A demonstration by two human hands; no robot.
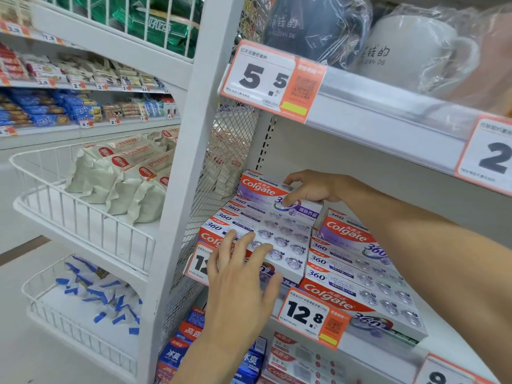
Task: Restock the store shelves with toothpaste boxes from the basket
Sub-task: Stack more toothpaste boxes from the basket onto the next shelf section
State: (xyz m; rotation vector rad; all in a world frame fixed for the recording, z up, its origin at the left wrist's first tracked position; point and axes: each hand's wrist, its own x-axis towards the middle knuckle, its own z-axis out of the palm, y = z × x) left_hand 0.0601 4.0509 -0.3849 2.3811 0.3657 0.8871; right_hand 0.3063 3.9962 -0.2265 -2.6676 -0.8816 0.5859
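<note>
Shelf nearly full: your right hand point(310, 188) grips the top toothpaste box point(273, 196), left hand point(243, 275) rests flat-fingered on the stack point(277, 239); basket unseen.

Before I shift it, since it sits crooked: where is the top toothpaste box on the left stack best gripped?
Grip the top toothpaste box across its narrow width near the right end, from above, where the right hand already holds it. It lies flat and long, with the left stack beneath and free space above.

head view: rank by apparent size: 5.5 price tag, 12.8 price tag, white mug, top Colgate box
1. White mug, though it is nearer the camera.
2. 5.5 price tag.
3. Top Colgate box, partly hidden by the right hand.
4. 12.8 price tag.
</note>
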